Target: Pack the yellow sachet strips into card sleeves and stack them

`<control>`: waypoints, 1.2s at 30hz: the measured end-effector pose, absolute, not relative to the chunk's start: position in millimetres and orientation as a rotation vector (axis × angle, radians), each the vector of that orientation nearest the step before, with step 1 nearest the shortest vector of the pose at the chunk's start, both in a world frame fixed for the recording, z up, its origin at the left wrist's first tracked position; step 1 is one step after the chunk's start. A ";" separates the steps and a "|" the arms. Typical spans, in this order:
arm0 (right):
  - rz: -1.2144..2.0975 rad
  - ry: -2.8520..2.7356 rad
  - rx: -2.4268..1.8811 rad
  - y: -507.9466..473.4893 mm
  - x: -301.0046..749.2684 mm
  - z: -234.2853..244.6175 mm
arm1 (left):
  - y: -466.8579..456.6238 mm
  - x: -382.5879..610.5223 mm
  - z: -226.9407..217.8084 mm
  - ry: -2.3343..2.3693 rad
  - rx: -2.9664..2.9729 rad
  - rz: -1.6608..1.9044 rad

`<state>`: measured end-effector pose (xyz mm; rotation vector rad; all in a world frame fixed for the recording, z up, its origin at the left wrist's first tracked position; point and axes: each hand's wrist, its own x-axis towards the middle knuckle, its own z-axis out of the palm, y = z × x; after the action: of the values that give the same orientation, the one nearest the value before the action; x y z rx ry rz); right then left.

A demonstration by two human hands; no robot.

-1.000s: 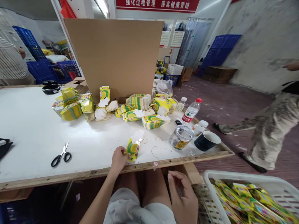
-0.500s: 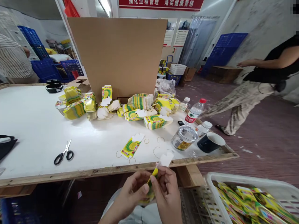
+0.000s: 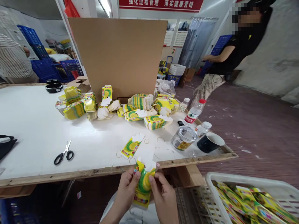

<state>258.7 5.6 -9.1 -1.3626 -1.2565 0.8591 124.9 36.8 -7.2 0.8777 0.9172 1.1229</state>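
A yellow and green printed carton is held up over my lap, just below the table's front edge, its printed face turned toward me and white flaps at its top. My left hand pinches its left side with thumb and fingers. On the opposite side, my right hand grips the edge between thumb and fingers. Another flat carton of the same print lies on the table, with several thin rubber bands around it. Bundles of stacked cartons sit farther back.
Black-handled scissors lie at the left. A clear jar, a dark mug and a red-capped bottle stand at the right. A white basket holds filled-looking cartons. Behind rises a cardboard sheet. A person in black walks beyond.
The carton has turned from edge-on to face me, and my hands have moved apart to its two sides. The person at the right has moved left and farther away.
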 end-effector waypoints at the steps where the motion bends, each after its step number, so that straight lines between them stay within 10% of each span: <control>1: 0.891 -1.248 -1.378 5.6 260.4 -9.8 | 36.9 123.4 -7.5 0.919 0.925 1.128; 36: 1.021 -1.302 -1.357 9.8 282.8 2.1 | 39.4 96.3 -3.7 0.829 1.300 0.917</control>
<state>282.8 9.8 2.1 -1.3571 -1.3018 1.0209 96.3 39.4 -3.7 1.3001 0.8293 0.9168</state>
